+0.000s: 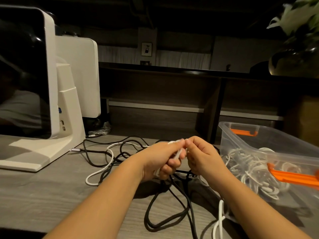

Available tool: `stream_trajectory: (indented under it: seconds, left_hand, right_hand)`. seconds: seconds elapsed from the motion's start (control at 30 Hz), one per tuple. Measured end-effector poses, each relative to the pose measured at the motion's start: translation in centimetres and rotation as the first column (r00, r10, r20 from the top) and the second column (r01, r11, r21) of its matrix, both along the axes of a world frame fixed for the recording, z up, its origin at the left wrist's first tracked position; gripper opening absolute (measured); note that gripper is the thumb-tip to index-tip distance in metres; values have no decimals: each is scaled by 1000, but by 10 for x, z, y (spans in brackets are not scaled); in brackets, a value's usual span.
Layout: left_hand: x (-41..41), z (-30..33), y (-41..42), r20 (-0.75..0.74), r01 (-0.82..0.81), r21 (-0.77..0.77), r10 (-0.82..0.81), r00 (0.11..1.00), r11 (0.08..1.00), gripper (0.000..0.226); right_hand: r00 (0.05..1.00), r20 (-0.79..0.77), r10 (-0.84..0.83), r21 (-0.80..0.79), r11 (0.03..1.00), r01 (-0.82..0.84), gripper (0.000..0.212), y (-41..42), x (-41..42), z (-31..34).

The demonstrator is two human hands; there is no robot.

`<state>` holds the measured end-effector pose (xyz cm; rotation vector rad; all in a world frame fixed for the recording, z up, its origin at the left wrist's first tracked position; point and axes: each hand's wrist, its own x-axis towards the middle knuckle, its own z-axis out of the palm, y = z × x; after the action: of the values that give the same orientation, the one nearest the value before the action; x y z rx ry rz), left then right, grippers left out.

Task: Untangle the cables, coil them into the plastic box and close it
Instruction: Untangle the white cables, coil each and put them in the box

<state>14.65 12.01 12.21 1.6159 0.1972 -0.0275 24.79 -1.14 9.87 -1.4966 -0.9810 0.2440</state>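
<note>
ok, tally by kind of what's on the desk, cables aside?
Clear plastic box: 1
Orange latch handles on the box: 2
White desktop terminal: 1
Hands: 2, left hand and right hand, both pinching a white cable
Total: 6
The cables are too tangled to count.

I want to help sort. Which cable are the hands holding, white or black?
The white cable, bunched between both hands; the black cables lie loose on the table.
</note>
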Motion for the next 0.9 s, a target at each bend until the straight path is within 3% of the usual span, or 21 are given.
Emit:
stream_trajectory:
  seconds: [0.07,0.17,0.23,0.3,0.4,0.5,0.57,0.63,0.8,0.9]
  left_hand:
    - [5,0,0,134,-211,-15,212,968,977,43]
    - [15,-6,0,338,-537,43,494,801,842,41]
    - [19,-9,-3,420,-629,15,566,709,777,39]
    - [20,-8,-6,441,-664,-123,639,630,738,39]
    - [16,2,0,369,-557,-528,764,529,641,42]
    - [5,13,15,269,-295,-844,830,488,447,42]
    - [0,15,21,216,-221,-907,847,486,358,40]
    - [-2,16,20,203,-186,-926,848,490,329,37]
    - [-2,15,22,223,-130,-933,824,522,335,34]
    - [-1,13,28,218,-244,-894,842,494,375,37]
  right_hand:
    - [997,67,-31,-58,998,35,24,2,1,-2]
    - [953,280,-116,-147,976,162,19,6,4,-6]
    - [927,347,-141,-148,968,203,19,7,5,-6]
    - [921,357,-156,-137,967,216,20,6,5,-4]
    - [914,372,-162,-174,955,240,23,4,8,-4]
    - [928,358,-106,-230,953,198,22,4,9,-6]
    - [940,333,-72,-226,962,153,18,5,8,-7]
    - [923,381,-48,-234,961,147,15,5,5,-5]
    - [851,521,68,-395,903,169,15,0,-2,-1]
    - [834,509,211,-508,856,93,14,-1,-4,-2]
